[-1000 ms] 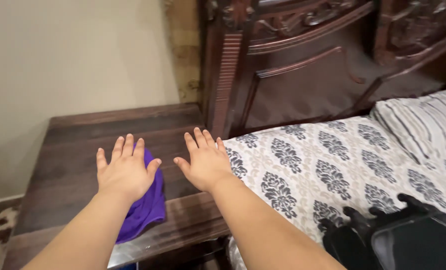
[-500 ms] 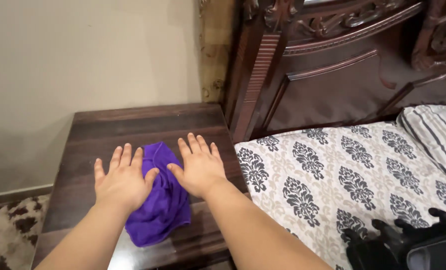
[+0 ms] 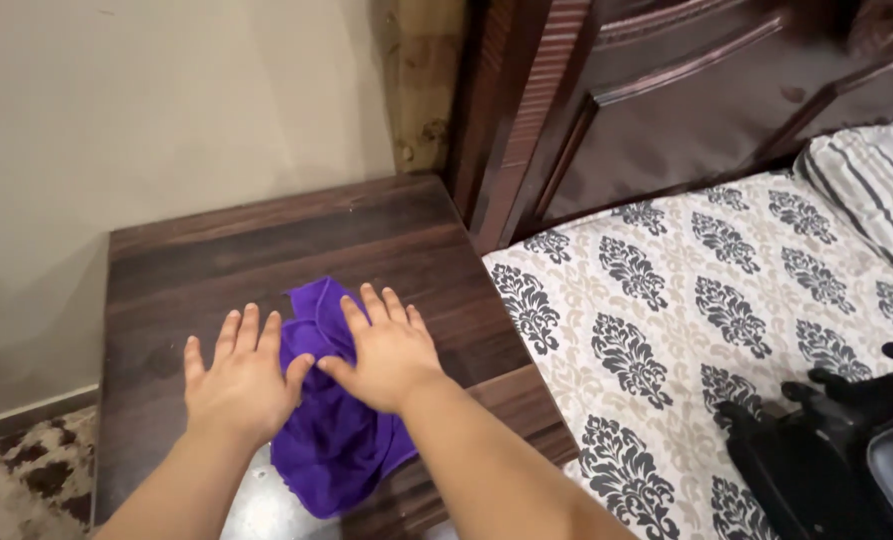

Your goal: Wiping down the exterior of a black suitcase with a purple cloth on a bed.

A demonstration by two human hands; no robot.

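A crumpled purple cloth [image 3: 331,445] lies on a dark wooden bedside table [image 3: 266,250]. My left hand [image 3: 241,375] rests flat with fingers spread, its thumb side over the cloth's left edge and the rest above the table top. My right hand [image 3: 386,350] lies flat on the upper right part of the cloth, fingers apart and pointing away from me. The two thumbs almost meet above the cloth. Neither hand grips anything.
A bed with a patterned cream and black sheet [image 3: 686,320] adjoins the table on the right, with a striped pillow [image 3: 871,185] and a dark carved headboard [image 3: 646,90] behind. A black bag [image 3: 846,450] sits at lower right. A beige wall [image 3: 166,100] stands behind the table; a patterned rug [image 3: 16,480] is at lower left.
Both hands have come onto the cloth: the right hand moved from the bed's edge left over it. The view has shifted, showing more of the table and the cloth.
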